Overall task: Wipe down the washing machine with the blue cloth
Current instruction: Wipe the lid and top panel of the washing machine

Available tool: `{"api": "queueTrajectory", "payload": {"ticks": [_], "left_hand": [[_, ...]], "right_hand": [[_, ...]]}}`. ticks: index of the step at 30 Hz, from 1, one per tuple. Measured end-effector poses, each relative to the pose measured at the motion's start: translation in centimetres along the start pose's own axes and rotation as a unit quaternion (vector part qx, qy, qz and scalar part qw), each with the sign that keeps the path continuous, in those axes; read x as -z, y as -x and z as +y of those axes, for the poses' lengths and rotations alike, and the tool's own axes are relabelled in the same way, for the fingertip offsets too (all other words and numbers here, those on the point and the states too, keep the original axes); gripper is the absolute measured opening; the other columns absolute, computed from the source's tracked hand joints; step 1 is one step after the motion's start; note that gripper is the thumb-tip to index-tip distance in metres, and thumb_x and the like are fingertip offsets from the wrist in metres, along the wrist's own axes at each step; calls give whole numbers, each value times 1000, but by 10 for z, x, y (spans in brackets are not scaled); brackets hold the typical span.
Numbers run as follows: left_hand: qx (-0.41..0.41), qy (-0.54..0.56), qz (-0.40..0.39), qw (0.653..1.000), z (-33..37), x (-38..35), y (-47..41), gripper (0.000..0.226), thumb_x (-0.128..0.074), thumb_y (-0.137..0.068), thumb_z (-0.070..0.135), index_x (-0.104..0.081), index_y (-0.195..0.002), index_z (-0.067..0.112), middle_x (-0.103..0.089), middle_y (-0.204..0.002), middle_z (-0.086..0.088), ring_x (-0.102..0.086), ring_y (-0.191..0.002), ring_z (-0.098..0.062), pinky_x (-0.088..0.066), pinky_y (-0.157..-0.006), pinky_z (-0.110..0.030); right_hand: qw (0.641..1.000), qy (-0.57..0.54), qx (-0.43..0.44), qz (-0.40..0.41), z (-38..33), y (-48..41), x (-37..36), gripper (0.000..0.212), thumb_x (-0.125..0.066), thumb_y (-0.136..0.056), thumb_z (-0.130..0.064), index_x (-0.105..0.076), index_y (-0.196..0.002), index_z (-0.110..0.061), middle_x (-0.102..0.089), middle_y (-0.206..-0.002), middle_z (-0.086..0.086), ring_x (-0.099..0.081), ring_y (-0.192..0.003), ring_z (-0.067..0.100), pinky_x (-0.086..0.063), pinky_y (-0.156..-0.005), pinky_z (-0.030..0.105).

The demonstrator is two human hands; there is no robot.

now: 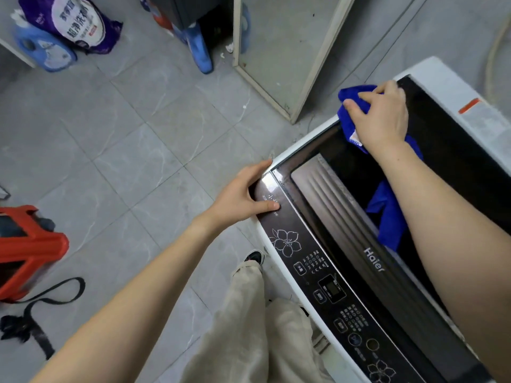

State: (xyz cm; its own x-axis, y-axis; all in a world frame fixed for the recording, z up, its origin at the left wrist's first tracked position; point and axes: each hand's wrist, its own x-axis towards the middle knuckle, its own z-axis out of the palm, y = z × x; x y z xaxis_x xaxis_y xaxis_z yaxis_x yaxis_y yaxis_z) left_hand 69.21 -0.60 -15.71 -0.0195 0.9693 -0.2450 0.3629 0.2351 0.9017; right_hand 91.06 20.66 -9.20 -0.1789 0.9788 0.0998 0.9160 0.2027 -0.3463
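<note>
Blue cloth [349, 107] lies bunched under the right hand [383, 117] at the far left edge of the washer's [442, 76] dark lid [459, 153]. The fingers are curled over the cloth and the thumb presses on the fold left of the palm. More of the cloth pokes out behind the wrist. A second blue patch shows in the glossy lid nearer than those fingers, beside the forearm; whether it is cloth or a reflection cannot be told.

The left hand [240, 194] rests on the washer's near left corner. Its fingers are straight and together along the white side, and the thumb is spread apart from them, flat on the control panel [318, 275]. Nearer than that thumb the panel carries a flower outline, buttons and a small display.

Left of the left fingers, well apart on the grey tiled floor [132, 150], stands a red stool [30, 244]. Far beyond them are a purple bag [74, 23] and a blue jug [47, 48].
</note>
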Motion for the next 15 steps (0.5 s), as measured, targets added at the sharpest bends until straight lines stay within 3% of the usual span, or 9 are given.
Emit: {"api": "queueTrajectory", "payload": {"ticks": [2,5,9,15], "left_hand": [[-17,-27,-6,999,2,-1,-8,94,-92,-68,30,-43,-148,19,-45,-137,14,-40,-129,1,-24,-101,1],[-23,-11,-10,1000,1,-1,-11,97,-88,-63,40,-42,-147,27,-45,-136,19,-40,-131,3,-25,-105,-3],[-21,28,-22,999,-5,-2,-10,93,-84,-60,50,-39,-141,43,-45,-139,22,-40,-138,-1,-29,-115,-22],[-15,13,-34,999,-3,3,-12,96,-88,-61,46,-41,-145,42,-46,-139,23,-41,-135,4,-31,-115,-23]], "right_hand": [[1000,-18,-13,-12,-5,8,1,46,-55,-94,-47,-64,-126,-16,-51,-120,7,-46,-114,25,-41,-93,36],[996,-45,50,-59,-19,53,-5,40,-59,-93,-46,-64,-126,-24,-51,-116,1,-48,-107,20,-38,-80,28],[987,-52,107,-108,-16,103,0,39,-61,-94,-38,-59,-132,-31,-50,-109,-3,-48,-101,15,-36,-70,26],[980,12,121,-156,12,151,27,43,-62,-92,-37,-58,-134,-28,-50,-107,-3,-54,-87,17,-35,-59,27]]}}
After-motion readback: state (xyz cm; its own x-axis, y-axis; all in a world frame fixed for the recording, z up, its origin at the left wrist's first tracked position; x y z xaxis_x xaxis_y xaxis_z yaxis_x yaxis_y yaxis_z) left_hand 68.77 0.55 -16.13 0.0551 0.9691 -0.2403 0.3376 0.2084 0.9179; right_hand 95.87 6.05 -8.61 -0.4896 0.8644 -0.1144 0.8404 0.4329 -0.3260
